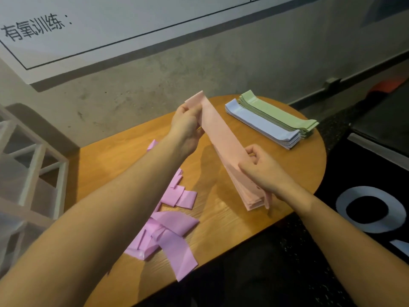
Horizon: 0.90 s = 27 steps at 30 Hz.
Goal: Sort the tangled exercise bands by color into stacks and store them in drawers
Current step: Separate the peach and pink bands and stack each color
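Note:
A pale pink band (pixel 223 134) is stretched flat above the wooden table (pixel 225 229). My left hand (pixel 188 127) pinches its far end, lifted off the table. My right hand (pixel 261 171) grips its near end, over a stack of pale pink bands (pixel 250 196). A tangle of purple-pink bands (pixel 170 231) lies at the table's near left. At the far right sit a light blue stack (pixel 263 125) and a green stack (pixel 281 114), side by side.
A white frame unit with translucent drawers (pixel 33 173) stands left of the table. A concrete wall with a whiteboard (pixel 110 25) rises behind. Black floor mats (pixel 365 196) with white markings lie to the right.

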Each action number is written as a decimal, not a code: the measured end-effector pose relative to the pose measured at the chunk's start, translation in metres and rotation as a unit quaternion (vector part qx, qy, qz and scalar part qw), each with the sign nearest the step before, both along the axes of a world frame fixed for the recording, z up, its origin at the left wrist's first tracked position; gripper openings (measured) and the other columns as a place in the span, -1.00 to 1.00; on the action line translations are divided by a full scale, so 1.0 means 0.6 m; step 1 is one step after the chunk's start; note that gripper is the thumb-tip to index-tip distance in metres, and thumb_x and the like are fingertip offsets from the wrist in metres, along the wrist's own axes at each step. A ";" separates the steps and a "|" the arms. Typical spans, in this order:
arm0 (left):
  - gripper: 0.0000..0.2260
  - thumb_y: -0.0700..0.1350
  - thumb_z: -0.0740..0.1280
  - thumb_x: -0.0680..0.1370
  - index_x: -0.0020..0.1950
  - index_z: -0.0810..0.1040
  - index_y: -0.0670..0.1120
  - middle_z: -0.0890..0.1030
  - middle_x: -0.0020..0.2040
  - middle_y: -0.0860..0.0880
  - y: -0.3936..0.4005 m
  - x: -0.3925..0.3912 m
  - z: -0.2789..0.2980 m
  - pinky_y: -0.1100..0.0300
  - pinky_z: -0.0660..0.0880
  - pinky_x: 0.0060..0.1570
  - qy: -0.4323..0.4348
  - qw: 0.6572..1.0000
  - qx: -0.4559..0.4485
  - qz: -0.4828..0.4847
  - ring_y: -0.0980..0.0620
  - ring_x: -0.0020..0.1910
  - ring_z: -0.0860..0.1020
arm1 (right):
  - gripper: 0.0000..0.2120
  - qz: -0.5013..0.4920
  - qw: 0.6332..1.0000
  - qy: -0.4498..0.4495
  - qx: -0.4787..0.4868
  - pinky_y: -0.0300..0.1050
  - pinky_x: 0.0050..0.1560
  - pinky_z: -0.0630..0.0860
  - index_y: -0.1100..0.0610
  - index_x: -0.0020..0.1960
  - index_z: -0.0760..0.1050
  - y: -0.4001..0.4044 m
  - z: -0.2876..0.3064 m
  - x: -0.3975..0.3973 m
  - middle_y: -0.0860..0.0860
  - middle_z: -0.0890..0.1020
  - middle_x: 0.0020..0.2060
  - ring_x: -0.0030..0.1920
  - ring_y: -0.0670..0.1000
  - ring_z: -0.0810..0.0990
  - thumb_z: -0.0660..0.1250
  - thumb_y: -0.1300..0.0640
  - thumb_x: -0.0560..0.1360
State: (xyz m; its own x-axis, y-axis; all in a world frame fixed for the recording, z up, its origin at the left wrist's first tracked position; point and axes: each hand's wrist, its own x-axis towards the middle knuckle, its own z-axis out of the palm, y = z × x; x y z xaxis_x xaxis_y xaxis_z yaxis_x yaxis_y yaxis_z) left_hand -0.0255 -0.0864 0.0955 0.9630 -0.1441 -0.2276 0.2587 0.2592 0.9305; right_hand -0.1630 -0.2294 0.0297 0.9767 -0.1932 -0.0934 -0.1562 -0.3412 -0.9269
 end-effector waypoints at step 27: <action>-0.82 -0.01 0.44 0.57 0.09 0.57 -0.05 0.60 0.04 -0.06 -0.058 0.194 -0.201 0.00 0.61 0.05 -0.150 0.827 0.516 -0.168 -0.06 0.01 0.60 | -0.49 0.027 0.939 0.156 -0.305 0.01 0.19 0.49 -0.11 0.52 0.29 -0.042 -0.102 0.013 -0.05 0.47 0.32 0.26 0.05 0.49 0.19 -0.15 0.59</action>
